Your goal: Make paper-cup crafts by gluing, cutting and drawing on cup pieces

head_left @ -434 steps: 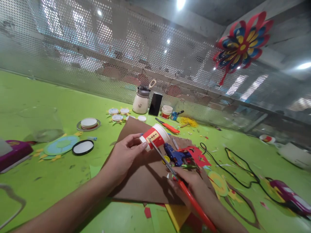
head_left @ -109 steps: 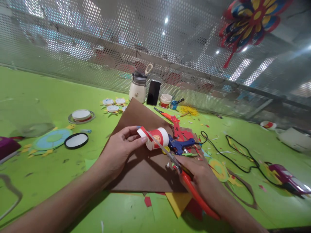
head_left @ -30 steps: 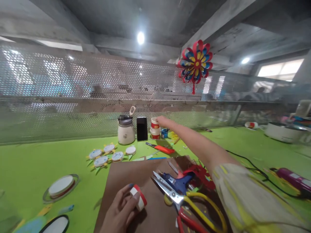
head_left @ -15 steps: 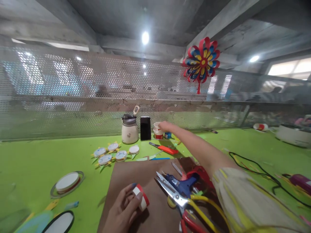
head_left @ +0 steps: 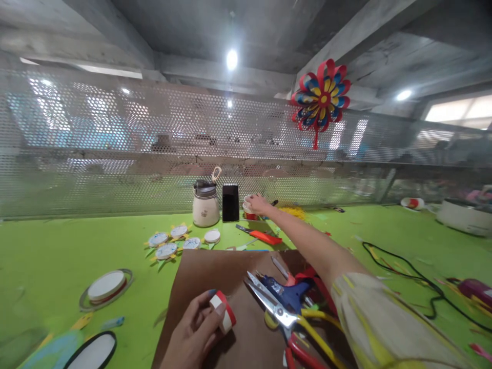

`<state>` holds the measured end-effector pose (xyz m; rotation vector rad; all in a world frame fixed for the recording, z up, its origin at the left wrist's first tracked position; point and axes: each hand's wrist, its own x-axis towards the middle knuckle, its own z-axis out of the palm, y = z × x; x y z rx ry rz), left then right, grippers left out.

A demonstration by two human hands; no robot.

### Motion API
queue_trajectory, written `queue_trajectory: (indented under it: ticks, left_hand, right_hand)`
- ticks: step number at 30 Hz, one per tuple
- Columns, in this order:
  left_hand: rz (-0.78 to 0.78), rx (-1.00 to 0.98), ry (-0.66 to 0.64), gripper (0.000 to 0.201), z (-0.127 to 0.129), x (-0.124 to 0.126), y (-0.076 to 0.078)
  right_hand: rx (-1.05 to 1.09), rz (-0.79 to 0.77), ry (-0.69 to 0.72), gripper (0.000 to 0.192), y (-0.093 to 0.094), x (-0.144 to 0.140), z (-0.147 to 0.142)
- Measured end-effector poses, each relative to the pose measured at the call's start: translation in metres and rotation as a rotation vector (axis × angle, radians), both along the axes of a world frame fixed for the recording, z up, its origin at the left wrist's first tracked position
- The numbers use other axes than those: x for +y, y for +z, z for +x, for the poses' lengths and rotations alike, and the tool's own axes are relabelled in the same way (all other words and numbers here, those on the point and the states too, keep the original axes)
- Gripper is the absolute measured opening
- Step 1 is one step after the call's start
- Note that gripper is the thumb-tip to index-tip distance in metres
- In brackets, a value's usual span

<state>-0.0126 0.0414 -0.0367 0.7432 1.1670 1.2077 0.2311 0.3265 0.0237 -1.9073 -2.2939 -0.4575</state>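
Since the frame half a second back my right hand (head_left: pixel 258 204) has come down onto the stack of paper cups (head_left: pixel 248 209) at the far edge of the table; earlier it hovered just above and right of them. The fingers curl over the rim of the top cup, touching it, though I cannot tell whether the grasp is closed. My left hand (head_left: pixel 196 330) has not shifted: it pinches the cut cup ring (head_left: pixel 223 313) between thumb and fingertips, holding it just above the brown card sheet (head_left: pixel 207 277). The ring is a short band sliced from a paper cup, red outside with a white stripe and a white inner face, tilted so its opening faces right. Taking the brown card sheet as reference: the ring is over its near left part; the scissors (head_left: pixel 286 323), yellow and red handled with blades apart, lie on its right side, touching the blue glue gun (head_left: pixel 288 293); an orange craft knife (head_left: pixel 258 234) lies just beyond its far edge; the cup stack stands farther beyond that, beside a black phone (head_left: pixel 230 203) and a cream jug (head_left: pixel 205 204) against the mesh screen.
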Motion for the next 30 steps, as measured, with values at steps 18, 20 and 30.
queue_trajectory:
  ticks: [18, 20, 30]
  left_hand:
    - [0.026, -0.015, -0.021, 0.061, -0.001, 0.003, -0.004]
    - [0.049, -0.024, -0.041, 0.059, -0.001, 0.001, -0.002]
    - [0.061, -0.326, -0.216, 0.027, -0.008, 0.003, 0.011]
  right_hand:
    - [0.214, 0.129, -0.086, 0.036, 0.007, -0.015, -0.011]
    - [0.258, 0.16, -0.119, 0.036, 0.023, -0.027, -0.005]
    - [0.52, 0.049, 0.104, 0.021, 0.019, -0.212, -0.008]
